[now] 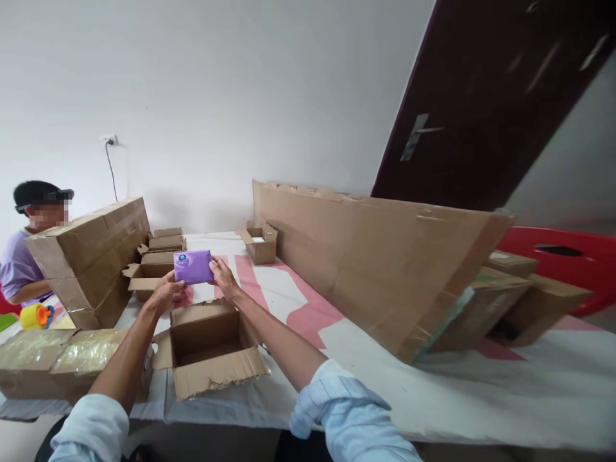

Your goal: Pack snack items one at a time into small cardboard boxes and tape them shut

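My feed shows a dark door (471,96) with a metal handle (414,138), a red chair (599,276), a black cord (111,168) in a wall socket (105,138), and, far left, a co-worker (20,263) in a cap (37,193).

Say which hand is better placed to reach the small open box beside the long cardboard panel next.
Your right hand, probably: it's nearer that box, though sharing the purple packet with your left hand.
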Motion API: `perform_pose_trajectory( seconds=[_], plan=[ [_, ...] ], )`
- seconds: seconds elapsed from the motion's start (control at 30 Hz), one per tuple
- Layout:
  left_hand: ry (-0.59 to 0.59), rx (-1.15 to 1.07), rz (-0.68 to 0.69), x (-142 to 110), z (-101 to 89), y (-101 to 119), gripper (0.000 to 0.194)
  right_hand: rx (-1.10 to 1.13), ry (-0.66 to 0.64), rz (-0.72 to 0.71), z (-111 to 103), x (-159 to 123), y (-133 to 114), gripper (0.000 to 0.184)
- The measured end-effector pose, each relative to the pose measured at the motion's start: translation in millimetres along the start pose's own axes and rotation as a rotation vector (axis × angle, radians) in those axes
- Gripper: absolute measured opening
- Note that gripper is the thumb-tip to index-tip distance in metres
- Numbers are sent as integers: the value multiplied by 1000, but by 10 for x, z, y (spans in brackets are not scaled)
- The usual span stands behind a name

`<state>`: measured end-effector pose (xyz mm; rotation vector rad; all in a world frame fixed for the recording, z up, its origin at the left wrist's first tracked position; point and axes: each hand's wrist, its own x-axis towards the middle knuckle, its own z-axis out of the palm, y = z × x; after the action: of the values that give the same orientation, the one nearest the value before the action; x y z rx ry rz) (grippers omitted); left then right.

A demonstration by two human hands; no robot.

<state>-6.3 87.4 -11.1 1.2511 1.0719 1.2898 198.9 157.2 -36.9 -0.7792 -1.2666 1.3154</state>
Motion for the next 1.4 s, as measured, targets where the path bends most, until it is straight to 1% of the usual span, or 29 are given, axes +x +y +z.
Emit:
perform_pose_trajectory(
  seconds=[0.2, 0.4, 0.5, 0.57, 0.63, 0.7, 0.73, 0.77, 0.8, 0.87, 0.93, 1.0, 1.07, 1.13, 1.2, 1.3, 1.4],
  plan=[
    [21, 0, 47, -40, 76, 112, 59, 9, -22, -53, -34, -52, -112, 61],
    [22, 14, 101, -26, 119, 262, 62, 38, -37, -111, -24, -75, -320, 67],
    [-1, 24, 109, -94, 121, 299, 65, 57, -73, -159, -58, -214, -402, 71],
    [-30, 50, 99, -186, 106, 298, 71, 44, -147, -179, -112, -371, -395, 72],
    [-58, 153, 120, -296, 91, 281, 84, -16, -222, -183, -168, -556, -330, 72],
    [-77, 344, 191, -392, 89, 263, 99, -121, -260, -186, -198, -733, -228, 73],
    [-91, 460, 236, -422, 91, 260, 102, -180, -269, -196, -201, -809, -177, 72],
    [-115, 579, 275, -434, 90, 267, 101, -237, -278, -210, -199, -874, -131, 72],
    [-151, 695, 305, -426, 80, 285, 95, -294, -289, -229, -197, -928, -96, 73],
    [-215, 897, 340, -344, 7, 360, 76, -446, -302, -282, -212, -1008, -61, 76],
    [-194, 1067, 326, -193, -156, 470, 62, -688, -297, -327, -275, -1069, -61, 75],
    [-108, 1206, 252, -21, -385, 563, 56, -966, -306, -296, -381, -1130, -67, 60],
    [-93, 1278, 154, 123, -618, 577, 49, -1154, -340, -203, -492, -1193, -52, 40],
    [-122, 1326, 56, 219, -795, 485, 39, -1218, -367, -140, -574, -1247, -14, 31],
    [-138, 1377, -9, 287, -895, 317, 37, -1210, -351, -135, -615, -1277, 38, 29],
    [-120, 1502, -62, 408, -938, 56, 43, -1169, -300, -138, -633, -1274, 107, 28],
    [-115, 1674, -118, 570, -924, -106, 46, -1130, -270, -125, -649, -1247, 139, 28]
  ],
)
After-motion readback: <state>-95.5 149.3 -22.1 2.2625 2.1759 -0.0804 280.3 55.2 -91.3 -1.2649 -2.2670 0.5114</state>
